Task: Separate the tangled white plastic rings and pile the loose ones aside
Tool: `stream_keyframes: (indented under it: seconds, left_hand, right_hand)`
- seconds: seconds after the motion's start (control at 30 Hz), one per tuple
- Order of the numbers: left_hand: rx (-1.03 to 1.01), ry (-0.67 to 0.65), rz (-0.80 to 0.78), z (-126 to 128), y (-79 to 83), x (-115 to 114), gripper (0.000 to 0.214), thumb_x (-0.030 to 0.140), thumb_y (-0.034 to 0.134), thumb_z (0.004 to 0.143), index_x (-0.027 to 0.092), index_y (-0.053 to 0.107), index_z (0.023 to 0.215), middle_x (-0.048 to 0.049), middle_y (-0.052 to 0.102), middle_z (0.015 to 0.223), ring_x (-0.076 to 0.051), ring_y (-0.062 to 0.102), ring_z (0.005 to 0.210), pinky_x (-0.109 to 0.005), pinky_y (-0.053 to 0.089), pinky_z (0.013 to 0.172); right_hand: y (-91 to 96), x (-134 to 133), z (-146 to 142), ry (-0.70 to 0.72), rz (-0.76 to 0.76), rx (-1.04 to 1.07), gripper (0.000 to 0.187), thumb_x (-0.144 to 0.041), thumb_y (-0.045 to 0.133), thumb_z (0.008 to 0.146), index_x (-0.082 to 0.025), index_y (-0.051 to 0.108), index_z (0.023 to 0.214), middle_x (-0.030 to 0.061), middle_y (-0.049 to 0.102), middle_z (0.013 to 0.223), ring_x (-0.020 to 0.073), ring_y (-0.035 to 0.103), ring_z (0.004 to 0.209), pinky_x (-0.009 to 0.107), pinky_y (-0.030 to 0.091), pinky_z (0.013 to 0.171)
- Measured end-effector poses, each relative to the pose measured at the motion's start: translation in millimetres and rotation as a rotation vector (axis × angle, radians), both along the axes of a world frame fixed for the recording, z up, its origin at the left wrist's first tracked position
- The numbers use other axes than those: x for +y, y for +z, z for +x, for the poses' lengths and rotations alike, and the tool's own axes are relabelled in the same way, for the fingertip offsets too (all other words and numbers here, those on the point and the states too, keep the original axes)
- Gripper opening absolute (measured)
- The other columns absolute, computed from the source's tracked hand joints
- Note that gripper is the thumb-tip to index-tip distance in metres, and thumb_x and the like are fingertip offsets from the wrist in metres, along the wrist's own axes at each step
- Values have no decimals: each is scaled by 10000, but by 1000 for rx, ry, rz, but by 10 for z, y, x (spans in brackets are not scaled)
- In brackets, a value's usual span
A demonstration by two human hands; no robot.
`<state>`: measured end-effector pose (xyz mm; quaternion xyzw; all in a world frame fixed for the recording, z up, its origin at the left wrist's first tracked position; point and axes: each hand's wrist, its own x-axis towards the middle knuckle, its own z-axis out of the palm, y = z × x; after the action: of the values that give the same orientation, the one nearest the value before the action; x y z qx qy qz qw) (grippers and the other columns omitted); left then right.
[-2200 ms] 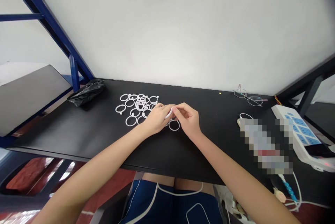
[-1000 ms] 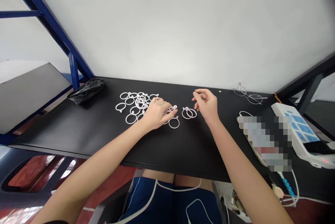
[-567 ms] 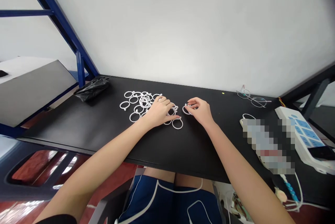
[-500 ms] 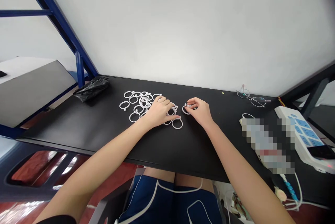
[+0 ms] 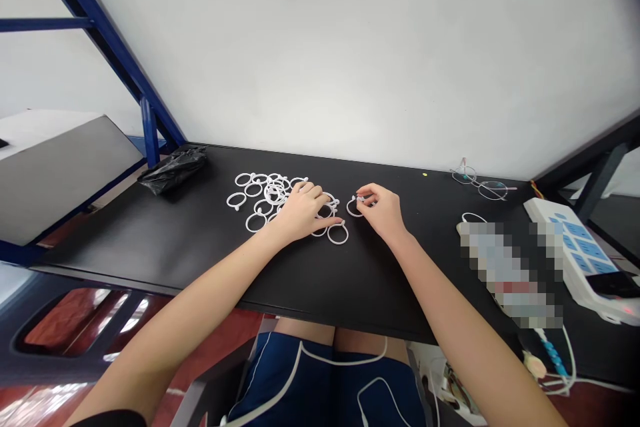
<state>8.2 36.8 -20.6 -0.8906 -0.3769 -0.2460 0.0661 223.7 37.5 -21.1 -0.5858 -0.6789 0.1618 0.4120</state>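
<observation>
Many white curtain rings [image 5: 274,192], each with a small knob on its rim, lie loosely heaped and partly overlapping on the black table [image 5: 200,240]. My left hand [image 5: 304,211] rests palm down over the right part of the heap, thumb spread away from the fingers, hiding some rings. By its thumb tip lies a single ring [image 5: 338,243], flat on the table. Further right, my right hand [image 5: 384,208] pinches one white curtain ring [image 5: 349,210] between thumb and fingertips at the tabletop. The fingers cover that ring's right side.
A crumpled black plastic bag [image 5: 173,170] lies at the table's left end. Toward the right are eyeglasses [image 5: 493,190], a blurred-out phone-like object [image 5: 505,274] with a cable, and a white power strip [image 5: 575,247]. A white wall [image 5: 320,67] rises behind the table.
The right fingers have shifted slightly on the ring, which has moved a little. The left hand stays over the heap. The whole view has shifted slightly.
</observation>
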Motion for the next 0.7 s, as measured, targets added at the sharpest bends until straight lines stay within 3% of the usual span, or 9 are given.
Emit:
stream_keyframes:
  seconds: [0.23, 0.4, 0.5, 0.6, 0.7]
  left_hand:
    - [7, 19, 5, 1, 11, -5, 517, 646, 536, 859, 154, 681, 922, -86, 616, 852, -252, 546, 864, -423, 393, 913]
    - [-81, 30, -20, 19, 34, -25, 524, 609, 542, 877, 139, 653, 1079, -100, 638, 918, -261, 571, 896, -429, 402, 911]
    - [-196, 4, -44, 31, 56, -53, 526, 549, 550, 902, 148, 557, 1243, -100, 649, 991, -261, 584, 953, -416, 418, 911]
    - [-271, -58, -68, 46, 70, -88, 517, 487, 559, 918, 169, 481, 1318, -95, 647, 1027, -254, 588, 978, -414, 431, 922]
    - [-303, -110, -74, 66, 63, -114, 556, 446, 578, 918, 183, 406, 1377, -113, 632, 1125, -260, 582, 1038, -430, 437, 947]
  right_hand:
    - [38, -20, 2, -56, 53, 14, 200, -103, 570, 645, -192, 669, 794, 33, 718, 836, 160, 644, 610, 332, 539, 696]
    - [112, -74, -60, -111, 272, 123, 198, -136, 552, 739, -199, 671, 884, 57, 688, 902, 163, 639, 662, 301, 545, 605]
    - [157, -124, -134, -2, 331, 320, 190, -214, 586, 824, -213, 659, 999, 86, 669, 1127, 182, 700, 842, 322, 588, 752]
    - [177, -170, -219, 140, 243, 538, 260, -282, 653, 830, -220, 638, 1082, 93, 658, 1211, 205, 719, 935, 361, 583, 886]
    - [190, -210, -294, 229, 119, 670, 344, -310, 732, 772, -233, 633, 1092, 87, 654, 1247, 205, 728, 918, 380, 587, 915]
